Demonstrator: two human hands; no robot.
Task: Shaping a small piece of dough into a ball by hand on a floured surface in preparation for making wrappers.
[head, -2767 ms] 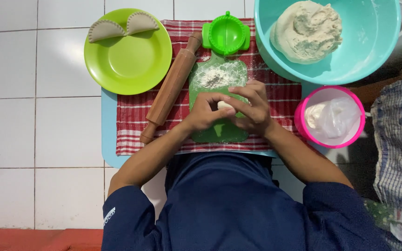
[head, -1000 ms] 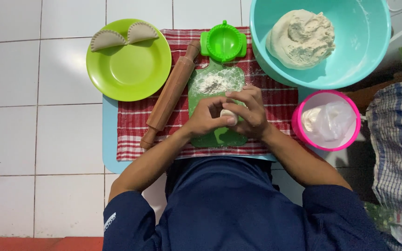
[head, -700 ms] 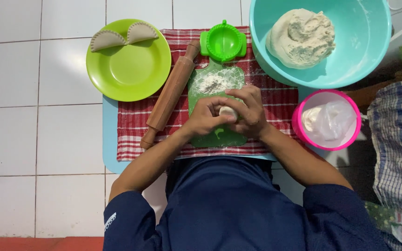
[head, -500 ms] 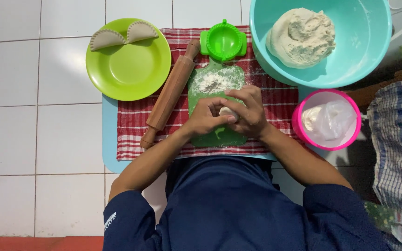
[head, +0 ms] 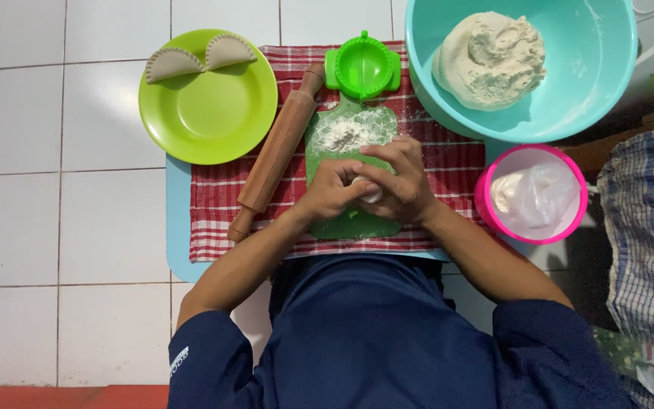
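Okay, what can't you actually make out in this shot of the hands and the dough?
- Dough piece: head view, mostly covered by the left hand and right hand; its shape can't be told.
- Green board: its middle is hidden under both hands.
- Pink tub: a crumpled plastic bag hides what's inside.
- Checked cloth: cut off by the right edge.
- Dumpling press: inner detail too small.

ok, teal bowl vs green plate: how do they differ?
The teal bowl is deep and wider; the green plate is shallow and smaller. The bowl holds one large rough dough mass; the plate holds two folded, crimped half-moon pastries at its far rim, the rest bare. The bowl sits at the person's right, the plate at their left. Both are round and flank the red checked cloth.
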